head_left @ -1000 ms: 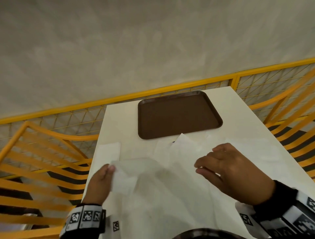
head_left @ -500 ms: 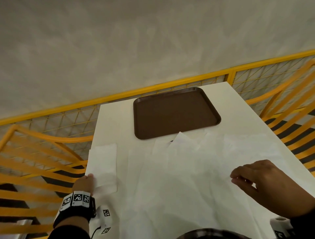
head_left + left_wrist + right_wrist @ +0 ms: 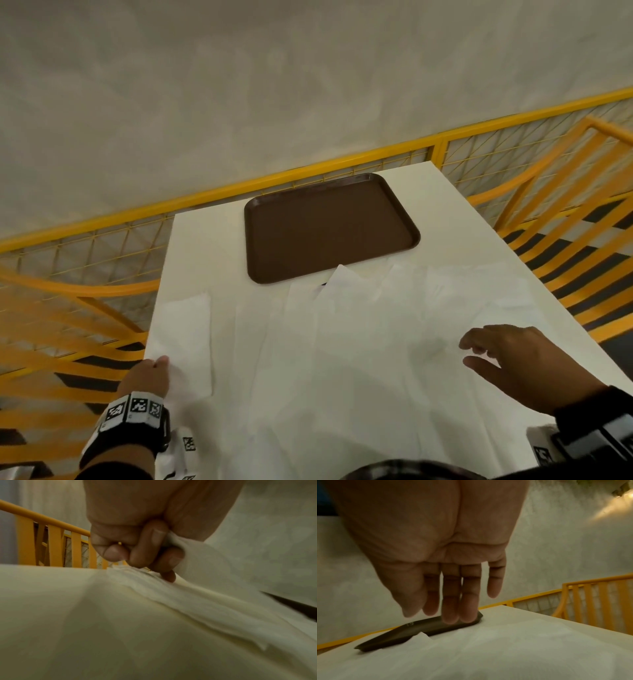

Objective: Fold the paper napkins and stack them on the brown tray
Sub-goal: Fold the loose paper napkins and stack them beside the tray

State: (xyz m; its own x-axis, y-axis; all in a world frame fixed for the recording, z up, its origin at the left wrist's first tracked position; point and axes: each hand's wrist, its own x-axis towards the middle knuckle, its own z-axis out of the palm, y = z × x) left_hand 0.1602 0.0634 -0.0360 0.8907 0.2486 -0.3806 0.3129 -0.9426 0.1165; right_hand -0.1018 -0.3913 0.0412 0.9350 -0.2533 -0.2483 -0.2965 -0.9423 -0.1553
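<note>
Hands well apart: right hand (image 3: 527, 368) hovers flat, fingers straight, over napkins (image 3: 359, 342) spread across table (image 3: 205, 240) near brown tray (image 3: 329, 226), bare. Left hand (image 3: 137, 545) pinches a napkin edge. I reckon 1st fold's starting; next needs corners matched.

One brown tray (image 3: 330, 226), two hands (image 3: 145, 377).

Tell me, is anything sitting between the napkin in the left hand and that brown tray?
Nothing solid. The left hand pinches a folded napkin at the table's left edge; the brown tray lies bare at the far end. Only bare tabletop and other loose napkins lie between them.
</note>
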